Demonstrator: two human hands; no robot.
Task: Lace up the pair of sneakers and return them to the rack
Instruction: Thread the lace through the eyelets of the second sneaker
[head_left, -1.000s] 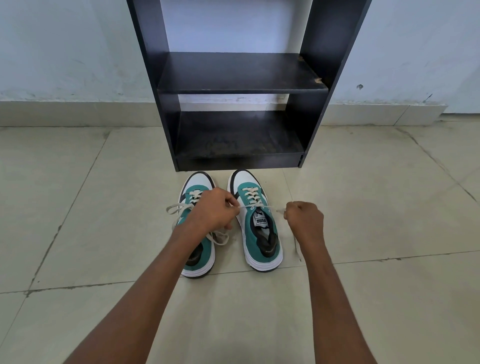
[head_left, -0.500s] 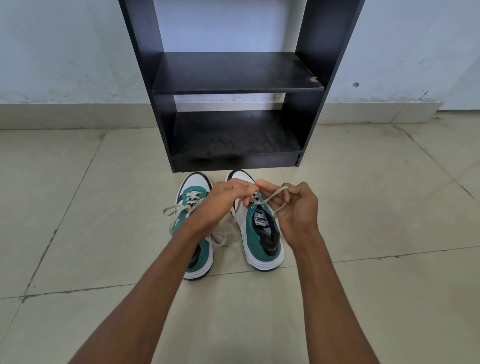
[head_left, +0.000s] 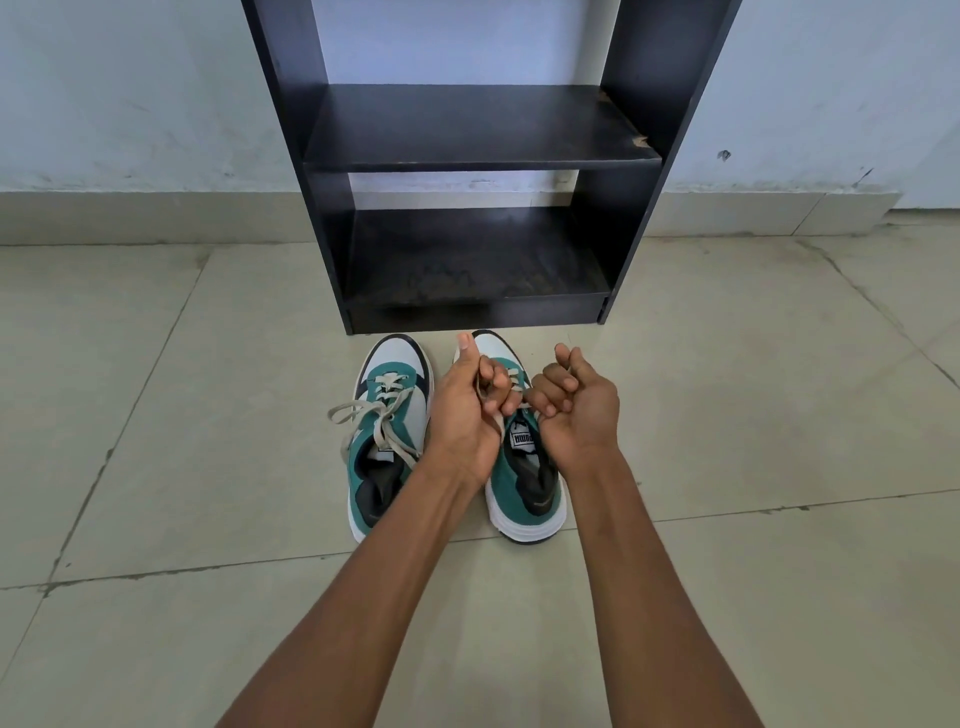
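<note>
Landmark: the black rack against the wall; I place everything from it.
Right sneaker: on the floor tiles just in front of the rack's base, toe pointing at the bottom shelf, heel toward me.
Left sneaker: beside the right one, also just in front of the rack, its lace tied but lying in slack loops over the side.
My left hand: over the right sneaker's upper eyelets, fingers curled around one strand of its lace, thumb raised toward the rack.
My right hand: close beside the left hand, on the side away from the left sneaker, fingers folded in; I think it pinches the other strand, but the curled fingers hide the contact.
Step, as I judge it: I am forming the knot on the right sneaker; neither shoe is on the rack yet.
Risk one: the short strand could slip from my right fingers, since little of it shows.
Risk two: uneven pulling could leave a loose bow like the left sneaker's.
Risk three: trailing loops could catch on the rack's shelf edge when I lift the pair.
</note>
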